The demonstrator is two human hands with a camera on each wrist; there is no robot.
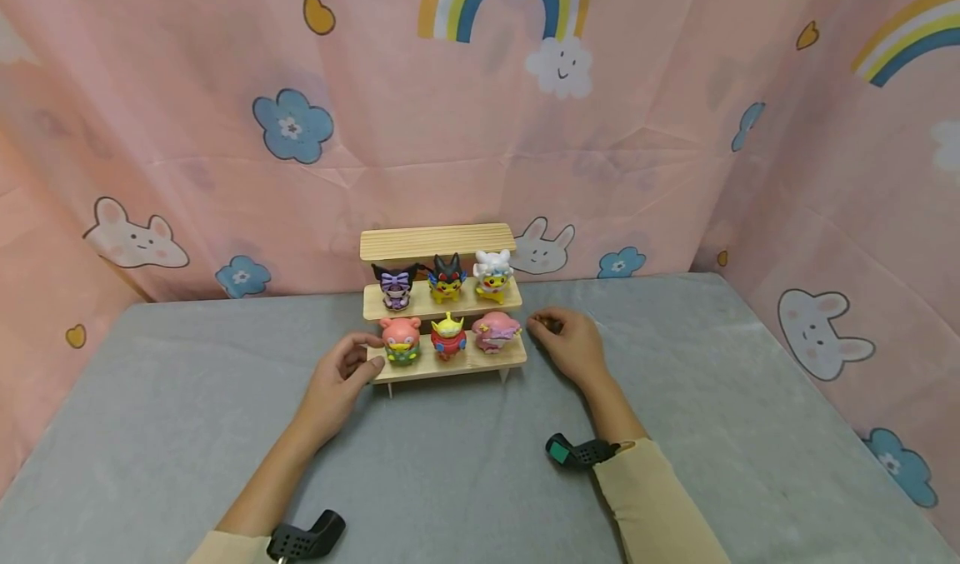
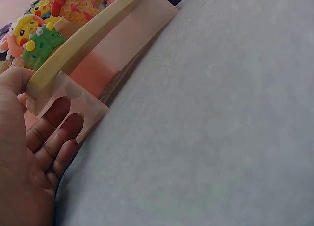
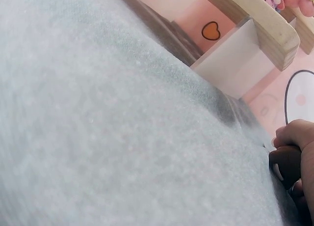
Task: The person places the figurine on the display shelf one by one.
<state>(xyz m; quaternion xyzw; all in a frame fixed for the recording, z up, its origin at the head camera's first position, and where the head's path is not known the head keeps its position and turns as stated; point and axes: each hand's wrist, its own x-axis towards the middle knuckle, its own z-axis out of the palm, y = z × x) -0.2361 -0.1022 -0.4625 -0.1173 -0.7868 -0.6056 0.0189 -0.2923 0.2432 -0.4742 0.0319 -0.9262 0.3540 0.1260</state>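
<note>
A three-tier wooden display shelf (image 1: 438, 242) stands by the back wall, with small toy figures on its lower two tiers. My left hand (image 1: 339, 385) grips the left end of the bottom tier. In the left wrist view, the thumb side lies at the board's end and the other fingers (image 2: 66, 127) curl below, beside a translucent leg (image 2: 81, 100). A pink figure in green (image 1: 401, 341) stands nearest that hand. Right of the shelf, my right hand (image 1: 573, 346) rests low on the table and holds a small dark brown object (image 3: 285, 164), mostly hidden by the fingers.
On the bottom tier are also a red-clothed figure with a yellow-green head (image 1: 448, 336) and a pink figure (image 1: 495, 331). The middle tier bears a black-and-purple figure (image 1: 396, 287), a black-hooded one (image 1: 447, 281) and a white-hooded one (image 1: 492, 277). Grey cloth (image 1: 465, 464) covers the table.
</note>
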